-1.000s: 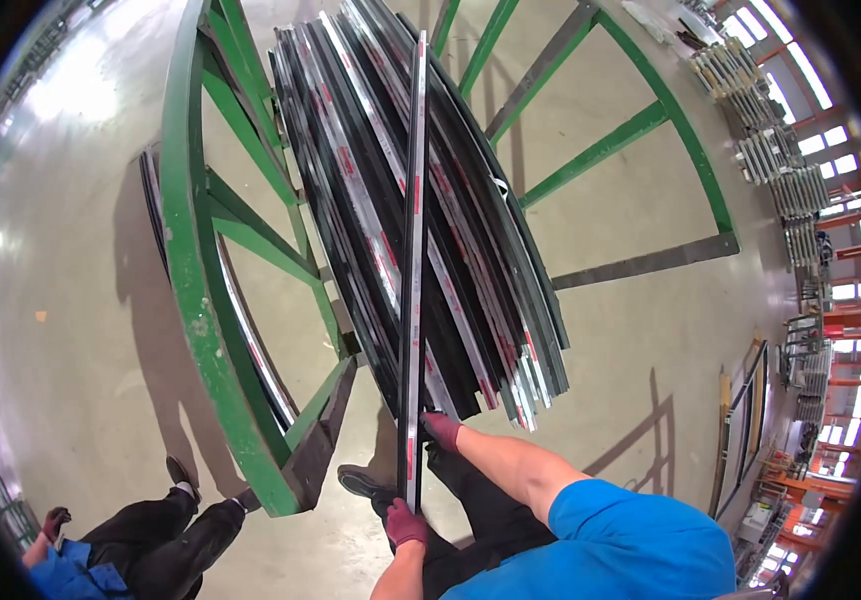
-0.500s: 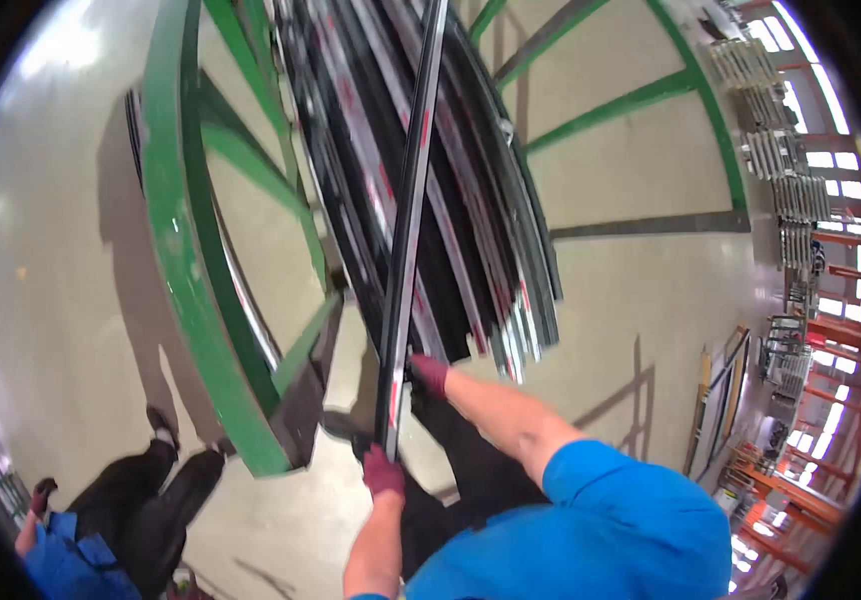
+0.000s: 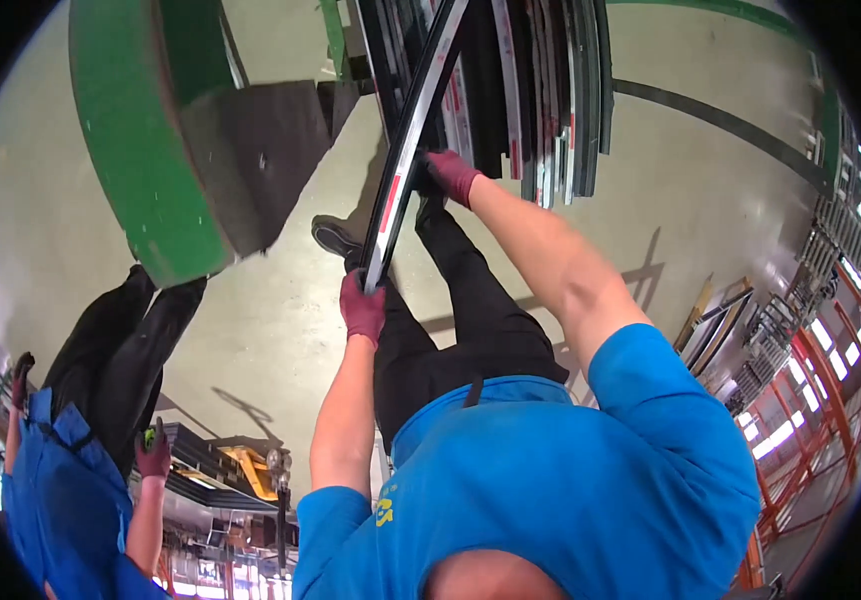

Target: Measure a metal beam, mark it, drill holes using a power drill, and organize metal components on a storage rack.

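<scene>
A long dark metal profile [image 3: 412,140] with a pale strip and red marks along one face slants from the upper middle toward my body. At its near end, my left hand [image 3: 362,308], in a dark red and black glove, is closed around it. Farther up, my right hand [image 3: 450,175], gloved the same way, grips the profile from its right side; the fingertips are partly hidden behind it. Beyond my hands lies a stack of similar long profiles [image 3: 517,90], dark and silver, their near ends uneven. The far end of the held profile runs out of view.
A green steel rack beam [image 3: 130,140] with a dark end plate stands left of the stack. Past it, a co-worker in blue [image 3: 70,490] has a gloved hand [image 3: 153,455] around something yellow-green. Another dark rack bar [image 3: 720,120] crosses the floor at right. Frames [image 3: 715,325] lie farther right.
The view has tipped down toward my body, so the stack and rack appear higher. Both my hands stay on the profile. The co-worker's other hand has come into view.
</scene>
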`<control>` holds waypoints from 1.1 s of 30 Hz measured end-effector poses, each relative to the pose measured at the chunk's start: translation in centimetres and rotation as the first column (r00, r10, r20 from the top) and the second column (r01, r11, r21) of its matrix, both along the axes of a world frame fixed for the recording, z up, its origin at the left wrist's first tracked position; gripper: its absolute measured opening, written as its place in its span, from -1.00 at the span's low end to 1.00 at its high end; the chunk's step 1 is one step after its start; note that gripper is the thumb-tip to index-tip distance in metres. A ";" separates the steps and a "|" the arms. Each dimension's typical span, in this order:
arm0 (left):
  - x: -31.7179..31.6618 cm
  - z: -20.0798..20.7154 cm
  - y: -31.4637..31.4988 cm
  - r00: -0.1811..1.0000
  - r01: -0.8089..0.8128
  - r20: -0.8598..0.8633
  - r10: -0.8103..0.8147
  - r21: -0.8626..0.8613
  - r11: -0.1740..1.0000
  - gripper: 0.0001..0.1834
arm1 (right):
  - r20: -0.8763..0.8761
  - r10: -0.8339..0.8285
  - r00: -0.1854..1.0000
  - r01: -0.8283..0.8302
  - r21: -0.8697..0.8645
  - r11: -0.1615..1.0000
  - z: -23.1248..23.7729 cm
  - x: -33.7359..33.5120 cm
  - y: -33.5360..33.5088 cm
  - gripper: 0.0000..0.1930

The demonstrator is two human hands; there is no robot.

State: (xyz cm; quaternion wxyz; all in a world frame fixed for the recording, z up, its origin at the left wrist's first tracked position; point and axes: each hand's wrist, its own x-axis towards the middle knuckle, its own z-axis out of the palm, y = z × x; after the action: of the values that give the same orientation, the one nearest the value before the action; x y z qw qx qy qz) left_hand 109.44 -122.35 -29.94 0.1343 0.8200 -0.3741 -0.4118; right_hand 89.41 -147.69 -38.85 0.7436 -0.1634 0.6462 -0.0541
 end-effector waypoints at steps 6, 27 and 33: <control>3.7 -2.1 0.4 0.775 -0.214 -0.591 0.224 0.088 0.973 -0.64 | -0.155 -0.035 0.987 -0.007 -0.266 0.964 0.5 -1.4 1.6 -0.55; 7.1 -8.9 6.2 0.129 -0.380 -0.745 0.655 0.573 0.726 -0.56 | -0.021 0.119 0.993 -0.110 -0.576 0.810 12.3 2.8 3.9 -0.62; 5.9 -10.4 5.2 0.046 -0.368 -0.739 0.672 0.613 0.699 -0.53 | 0.008 0.122 0.993 -0.106 -0.433 0.895 12.6 1.4 4.1 -0.58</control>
State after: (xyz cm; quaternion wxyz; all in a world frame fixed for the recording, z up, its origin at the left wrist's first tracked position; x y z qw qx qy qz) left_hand 115.31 -117.12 -40.30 0.3590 0.4961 0.1656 -0.7730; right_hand 90.84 -143.61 -26.24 0.7018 -0.3605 0.5946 -0.1550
